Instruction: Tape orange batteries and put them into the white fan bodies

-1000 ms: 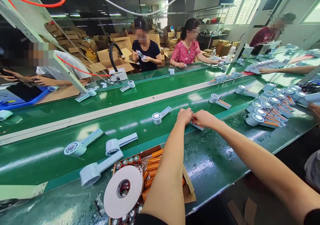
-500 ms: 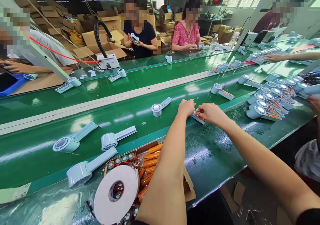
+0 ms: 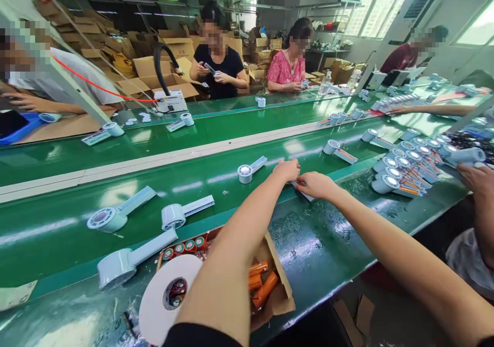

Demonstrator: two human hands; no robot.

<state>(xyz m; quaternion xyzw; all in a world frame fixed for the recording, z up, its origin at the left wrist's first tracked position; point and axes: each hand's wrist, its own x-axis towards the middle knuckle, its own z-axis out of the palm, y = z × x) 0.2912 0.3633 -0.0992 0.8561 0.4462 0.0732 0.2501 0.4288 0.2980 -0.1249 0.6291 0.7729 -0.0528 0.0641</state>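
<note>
A light-blue handheld fan housing [image 3: 306,196] lies at the belt's near edge, mostly covered by my hands. Only part of its handle shows, with a bit of orange beside my fingers. My left hand [image 3: 287,171] is closed over its far end, fingers curled and partly hidden. Against the handle, my right hand [image 3: 315,184] is closed, its thumb and fingertips together; any wire between them is too small to make out. Under my left forearm stands a cardboard box [image 3: 283,270] with orange cylindrical batteries [image 3: 265,288] and round motors with red wires [image 3: 190,245].
A white tape roll [image 3: 154,303] rests on the box. Several fan housings [image 3: 245,173] lie along the green belt [image 3: 216,182]. To the right stand rows of wired housings [image 3: 386,184], beside a co-worker's hand [image 3: 476,177]. Other people sit across the belt.
My hands have drawn closer together over the housing, and my right hand now covers more of its handle. My left forearm has shifted left, exposing more batteries. The camera view has tilted slightly.
</note>
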